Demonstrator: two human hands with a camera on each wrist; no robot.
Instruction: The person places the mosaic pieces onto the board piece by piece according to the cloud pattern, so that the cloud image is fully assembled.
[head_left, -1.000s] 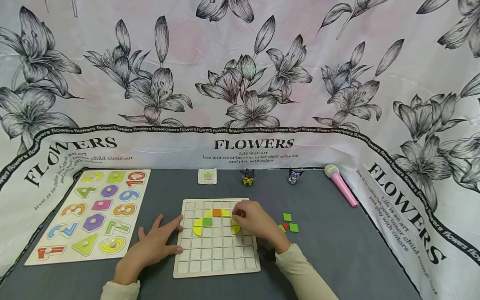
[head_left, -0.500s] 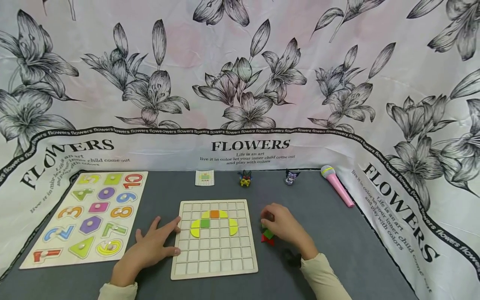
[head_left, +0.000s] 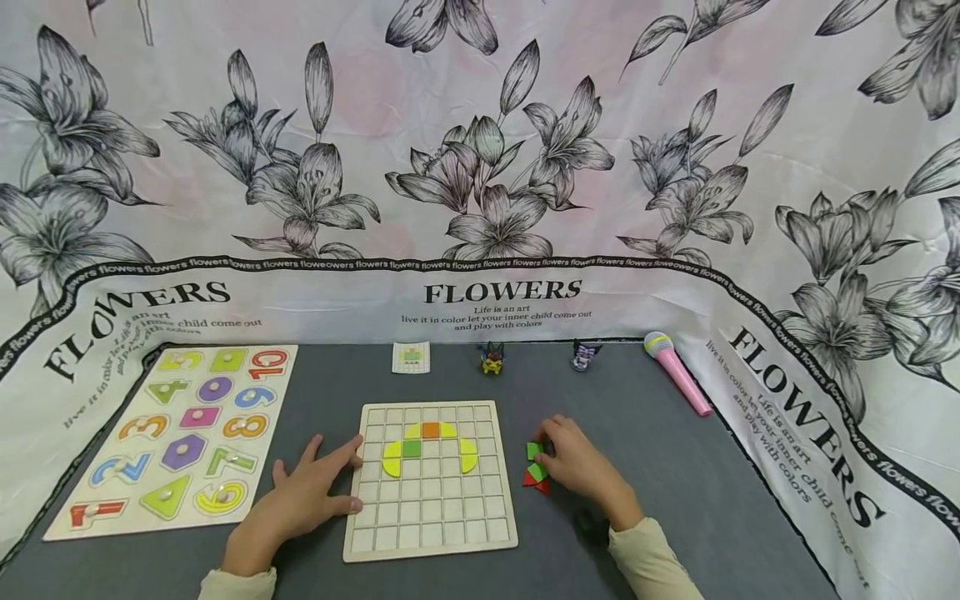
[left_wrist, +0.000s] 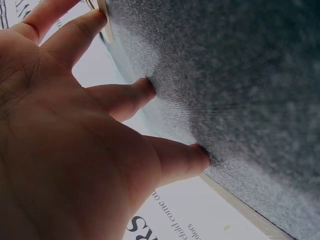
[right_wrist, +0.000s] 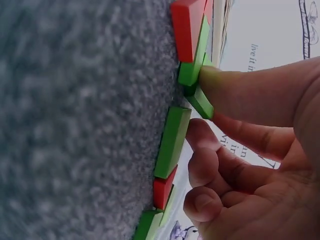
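Observation:
My left hand (head_left: 288, 504) spreads its fingers, with fingertips at the left edge of a wooden grid board (head_left: 431, 504). In the left wrist view two fingertips press the grey cloth. On the board lie yellow quarter-circle tiles (head_left: 392, 458), an orange square tile (head_left: 431, 430) and a green square tile (head_left: 412, 448). Right of the board, my right hand (head_left: 577, 462) pinches a tilted green tile (right_wrist: 201, 103) between thumb and index finger; its other fingers are curled. Around it lie more green tiles (right_wrist: 173, 142) and red triangular tiles (right_wrist: 187, 30), some hidden from the head view by the hand.
A number puzzle board (head_left: 172, 425) lies at the left. Along the back are a small pattern card (head_left: 411, 357), two small figurines (head_left: 492, 358) (head_left: 583, 355) and a pink toy microphone (head_left: 678, 375). A flower-printed cloth (head_left: 502, 183) rises behind.
My right hand has moved from the board's upper right to the loose tiles beside it, and these have shifted left toward the board. My left hand keeps its place.

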